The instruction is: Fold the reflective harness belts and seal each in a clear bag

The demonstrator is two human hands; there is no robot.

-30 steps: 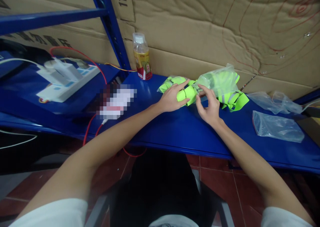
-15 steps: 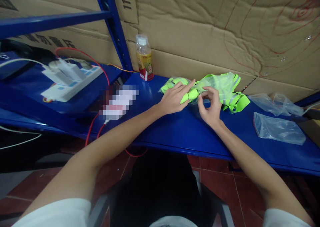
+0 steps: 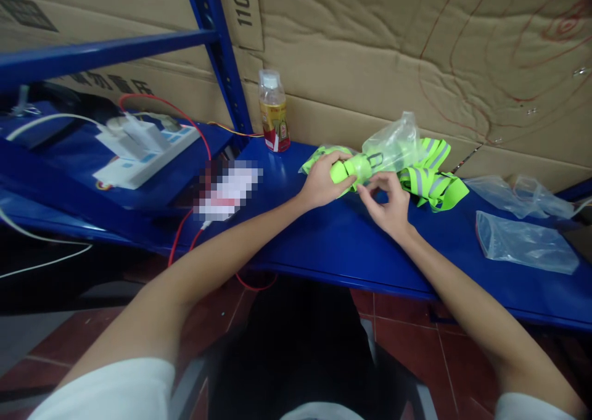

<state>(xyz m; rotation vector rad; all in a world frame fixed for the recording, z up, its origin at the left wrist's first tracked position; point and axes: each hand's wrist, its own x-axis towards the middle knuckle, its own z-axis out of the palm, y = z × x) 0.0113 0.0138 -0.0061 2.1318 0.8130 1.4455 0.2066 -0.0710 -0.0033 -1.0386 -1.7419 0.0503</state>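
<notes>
My left hand [image 3: 321, 184] is closed around a rolled neon-yellow reflective strap bundle [image 3: 340, 172] with a dark band across it. The bundle's right end sits inside the mouth of a clear plastic bag [image 3: 393, 144], where a dark buckle-like loop shows through the film. At the bag's near edge, the thumb and fingers of my right hand [image 3: 387, 205] pinch the plastic. Just right of that hand lies a loose neon strap heap [image 3: 437, 189] with silver stripes. Behind my left hand is another neon bundle [image 3: 319, 155] in clear plastic, partly hidden.
Clear bags [image 3: 527, 241] lie on the blue shelf [image 3: 319, 247] at right. A drink bottle [image 3: 275, 115] stands at the back against the cardboard [image 3: 342, 56]. Leftward are a pixelated object [image 3: 229, 189] on a cable and a white power strip [image 3: 134, 161].
The clear bag has come over the rolled bundle's right end and stands higher, apart from the loose straps. My left fingers have curled around the bundle; my right fingertips have moved slightly left and down.
</notes>
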